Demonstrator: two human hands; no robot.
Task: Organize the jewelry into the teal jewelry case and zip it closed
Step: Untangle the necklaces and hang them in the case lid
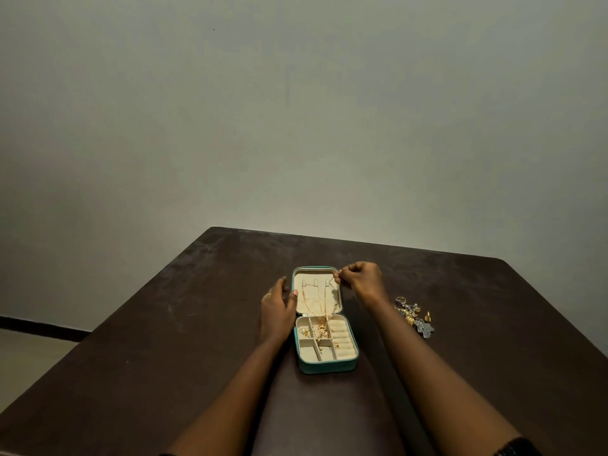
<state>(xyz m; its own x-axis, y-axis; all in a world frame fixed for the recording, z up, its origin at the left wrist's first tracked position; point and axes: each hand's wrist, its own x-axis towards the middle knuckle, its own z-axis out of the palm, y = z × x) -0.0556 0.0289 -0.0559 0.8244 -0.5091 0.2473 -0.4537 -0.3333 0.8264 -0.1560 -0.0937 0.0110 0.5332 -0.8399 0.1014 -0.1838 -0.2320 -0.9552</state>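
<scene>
The right hand (362, 279) pinched, apparently, the end of the light, limp gold chain (324, 307) at the lid (316, 278), while the left hand (278, 307), fingers relaxed, steadied the teal jewelry case (329, 366).

one teal case (325, 366), one table (164, 324), two hands: left hand (278, 312), right hand (360, 279). one loose jewelry heap (414, 315). gold chains (320, 307) in case tangled, count unclear.

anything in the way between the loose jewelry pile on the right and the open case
Only the person's own right forearm, which crosses the table between the loose jewelry pile and the open teal case; the right hand seems to pinch a gold chain at the lid's far corner. Nothing else shows there.
</scene>
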